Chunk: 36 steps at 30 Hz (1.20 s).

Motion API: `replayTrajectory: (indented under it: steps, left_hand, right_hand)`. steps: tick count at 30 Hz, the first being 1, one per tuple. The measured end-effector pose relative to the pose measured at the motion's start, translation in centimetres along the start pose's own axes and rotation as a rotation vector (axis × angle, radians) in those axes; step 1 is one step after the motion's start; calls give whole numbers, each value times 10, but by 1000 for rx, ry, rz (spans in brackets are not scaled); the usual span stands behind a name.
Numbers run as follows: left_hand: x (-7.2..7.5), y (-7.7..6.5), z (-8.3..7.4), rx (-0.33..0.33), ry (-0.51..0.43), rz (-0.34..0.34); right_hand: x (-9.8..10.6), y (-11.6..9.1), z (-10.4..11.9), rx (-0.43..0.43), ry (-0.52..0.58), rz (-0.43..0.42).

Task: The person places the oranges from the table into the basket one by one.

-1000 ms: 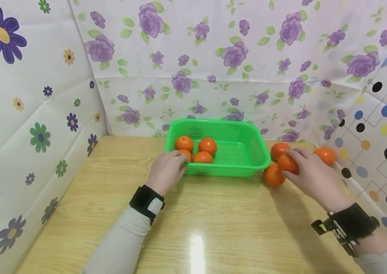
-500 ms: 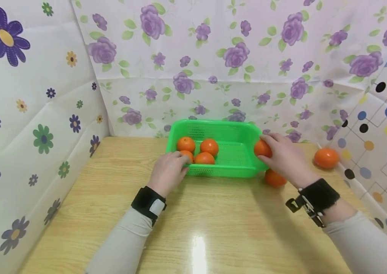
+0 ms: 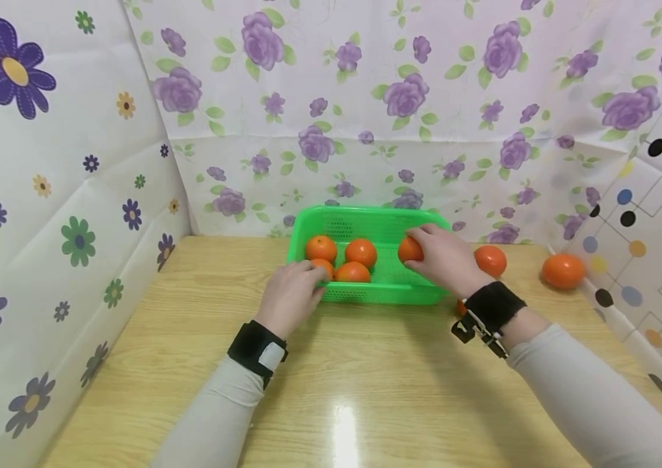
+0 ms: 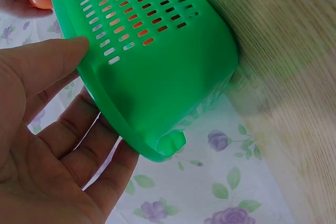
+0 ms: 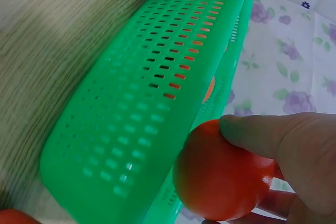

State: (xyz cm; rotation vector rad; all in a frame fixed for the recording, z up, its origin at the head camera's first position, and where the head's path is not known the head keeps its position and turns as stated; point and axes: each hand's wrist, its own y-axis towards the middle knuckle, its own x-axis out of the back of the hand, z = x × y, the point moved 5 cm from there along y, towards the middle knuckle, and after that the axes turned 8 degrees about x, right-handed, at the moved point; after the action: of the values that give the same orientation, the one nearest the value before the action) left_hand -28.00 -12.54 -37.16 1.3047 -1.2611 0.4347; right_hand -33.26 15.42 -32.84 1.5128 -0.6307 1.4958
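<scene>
A green plastic basket (image 3: 392, 294) with perforated walls stands on the wooden table. My left hand (image 3: 290, 296) grips its near-left rim, thumb against the outer wall and fingers over the edge in the left wrist view. Several orange-red tomatoes, among them a back one (image 3: 361, 253), lie in the basket's left half. My right hand (image 3: 450, 260) holds another smooth tomato (image 5: 223, 174) between thumb and fingers, over the basket's right half. In the right wrist view that tomato overlaps the basket's rim.
Right of the basket lie a tomato (image 3: 489, 260) and, farther right by the dotted side wall, another tomato (image 3: 563, 271). A third is mostly hidden behind the right wrist. Flowered sheets (image 3: 343, 97) stand behind and to the left of the table (image 3: 190, 364).
My right hand has lifted a tomato from the group at the right and carried it left, over the basket. My left hand has stayed at the rim.
</scene>
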Motion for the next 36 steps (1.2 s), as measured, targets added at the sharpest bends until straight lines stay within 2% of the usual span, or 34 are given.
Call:
replayTrajectory:
  steps: [7, 13, 36]
  left_hand:
    - [-1, 0, 0, 5, -4, 5]
    - [-2, -1, 1, 9, -12, 7]
    - [1, 0, 0, 8, -10, 1]
  right_hand:
    - [-7, 10, 7, -6, 22, 31]
    - [-13, 17, 11, -5, 0, 42]
    - [-37, 37, 9, -67, 36, 141]
